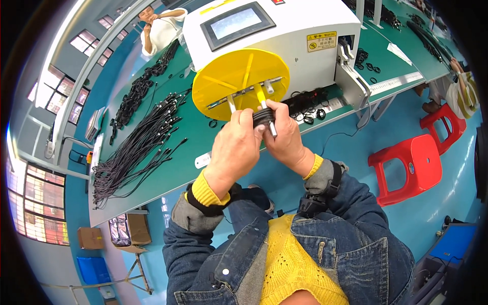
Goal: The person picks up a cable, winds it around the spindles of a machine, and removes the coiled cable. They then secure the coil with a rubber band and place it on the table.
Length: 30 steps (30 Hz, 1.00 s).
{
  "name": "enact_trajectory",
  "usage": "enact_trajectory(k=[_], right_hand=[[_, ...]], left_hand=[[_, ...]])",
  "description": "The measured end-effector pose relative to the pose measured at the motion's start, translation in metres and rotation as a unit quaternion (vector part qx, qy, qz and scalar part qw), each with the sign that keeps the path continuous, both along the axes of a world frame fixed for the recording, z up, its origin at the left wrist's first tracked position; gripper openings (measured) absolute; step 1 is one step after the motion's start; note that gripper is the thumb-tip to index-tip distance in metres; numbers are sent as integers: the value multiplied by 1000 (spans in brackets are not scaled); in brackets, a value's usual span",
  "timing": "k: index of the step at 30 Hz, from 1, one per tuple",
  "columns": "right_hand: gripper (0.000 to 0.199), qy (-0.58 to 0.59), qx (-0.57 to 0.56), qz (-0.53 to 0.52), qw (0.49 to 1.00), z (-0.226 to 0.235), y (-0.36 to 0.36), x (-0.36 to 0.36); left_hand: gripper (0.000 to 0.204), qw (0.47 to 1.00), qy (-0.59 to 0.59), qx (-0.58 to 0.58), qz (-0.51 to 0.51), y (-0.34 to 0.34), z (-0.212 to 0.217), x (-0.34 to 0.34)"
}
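A small coil of black cable (263, 117) is gripped between both my hands, close in front of the yellow disc (213, 84) of a white winding machine (300, 30). My left hand (236, 145) closes on the coil's left side, its fingers bent. On the other side my right hand (285, 136) pinches it between thumb and fingers. A yellow and silver peg (260, 94) on the disc reaches down to the coil. Below the coil a silver rod end (274, 130) sticks out; whether it belongs to that peg, I cannot tell.
Straight black cables (147, 137) lie bundled on the green table (178, 175) at left, with coiled ones (132, 99) behind. More coils (310, 114) lie under the machine. Red stools (412, 170) stand at right. One person (165, 30) works at far left, another (463, 94) at far right.
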State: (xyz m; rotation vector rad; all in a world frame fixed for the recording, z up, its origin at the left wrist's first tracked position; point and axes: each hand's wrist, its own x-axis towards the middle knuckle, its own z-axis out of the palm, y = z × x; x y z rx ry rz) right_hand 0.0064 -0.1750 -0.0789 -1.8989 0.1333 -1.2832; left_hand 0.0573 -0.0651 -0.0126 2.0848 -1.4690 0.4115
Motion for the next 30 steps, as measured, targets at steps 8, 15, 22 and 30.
enact_trajectory(k=[8, 15, 22, 30], right_hand=[[33, 95, 6, 16, 995, 12, 16, -44], [23, 338, -109, 76, 932, -51, 14, -76], [17, 313, -100, 180, 927, -80, 22, -73], [19, 321, -92, 234, 913, -95, 25, -72]], left_hand=[[21, 999, -4, 46, 10, 12, 1, -28], [26, 930, 310, 196, 33, 40, -55, -60], [41, 540, 840, 32, -52, 53, -110, -28], [41, 610, 730, 305, -45, 49, -92, -23]])
